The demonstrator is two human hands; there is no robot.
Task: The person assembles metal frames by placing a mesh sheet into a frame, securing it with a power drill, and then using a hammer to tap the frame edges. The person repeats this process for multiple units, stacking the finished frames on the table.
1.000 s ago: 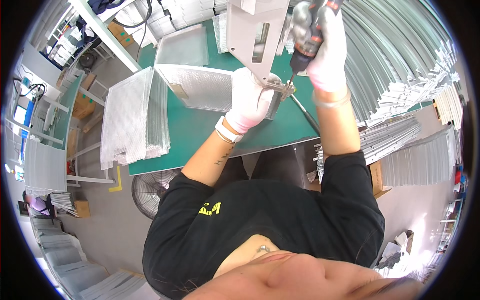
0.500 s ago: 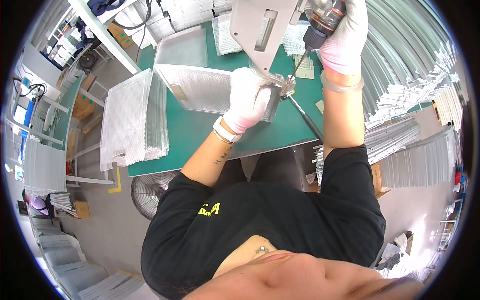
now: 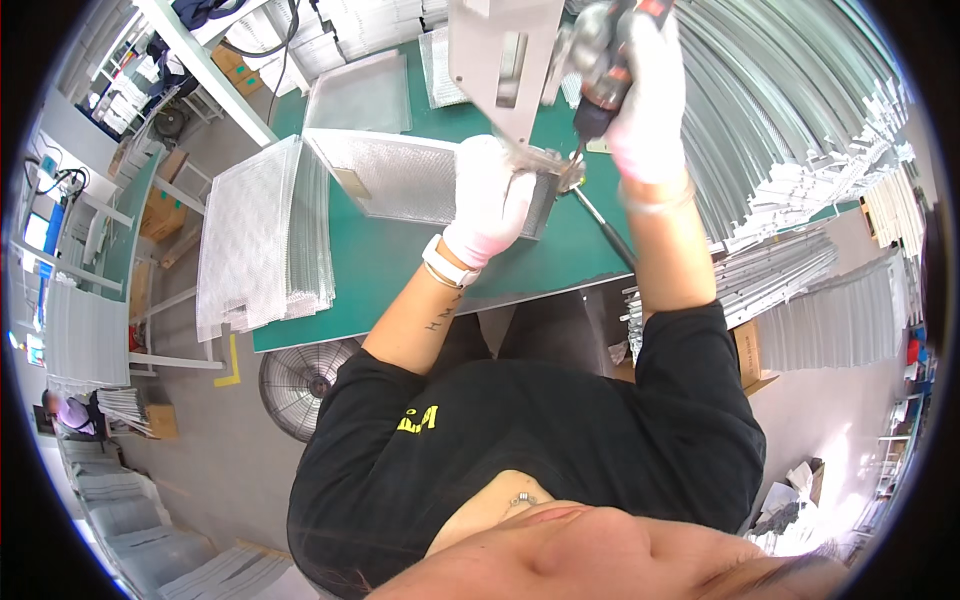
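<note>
Spanning twelve o'clock, the desk (image 3: 388,262) bears a mesh panel (image 3: 400,175) on edge at eleven; the left hand (image 3: 488,200), fingers closed on its end, seemingly steadies it. At one, the right hand (image 3: 648,110) wraps its fingers round a drill (image 3: 600,108), apparently for aim.

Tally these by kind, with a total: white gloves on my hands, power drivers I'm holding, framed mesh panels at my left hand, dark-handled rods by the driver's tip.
White gloves: 2
Power driver: 1
Framed mesh panel: 1
Dark-handled rod: 1
Total: 5
</note>
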